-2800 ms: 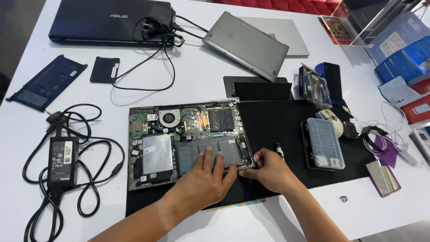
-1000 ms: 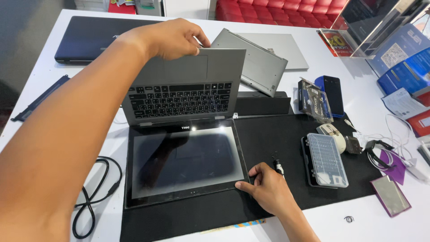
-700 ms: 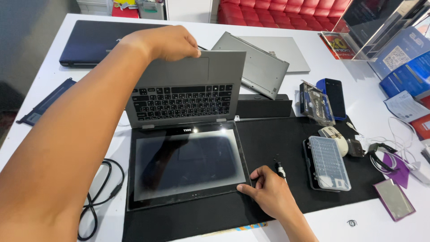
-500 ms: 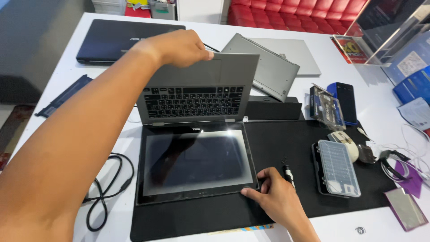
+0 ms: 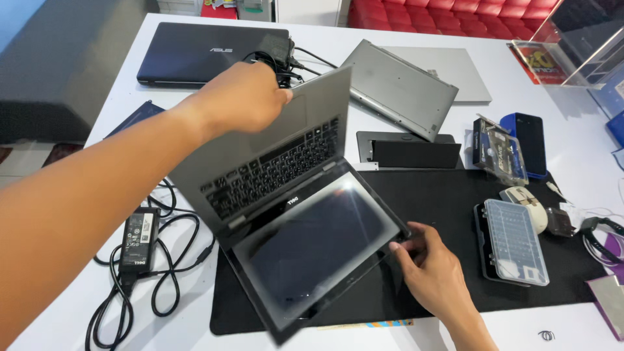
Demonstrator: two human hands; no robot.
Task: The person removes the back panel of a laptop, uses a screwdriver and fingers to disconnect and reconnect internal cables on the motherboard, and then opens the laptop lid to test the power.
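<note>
Right now the open grey laptop sits mid-frame, tilted diagonally, screen part lying over the black mat and keyboard half raised toward upper centre. Left hand, upper centre-left, is clamped on the top edge of the keyboard half, fingers curled over it, thumb near the rim. Right hand, lower right of centre, has fingertips pinching the screen's right corner, palm resting on the mat.

Labels & packages: black power brick w/ a white-print label at lower left, cable looped round it. Clear plastic screw-bit case, rectangular, right of the right hand on the mat. Clear blister package w/ dark contents, upper right, just beside a blue phone-shaped item. Red-yellow printed card under a clear acrylic stand at far upper right. Dark closed laptop upper left; silver laptop upper centre, lid partly up.
</note>
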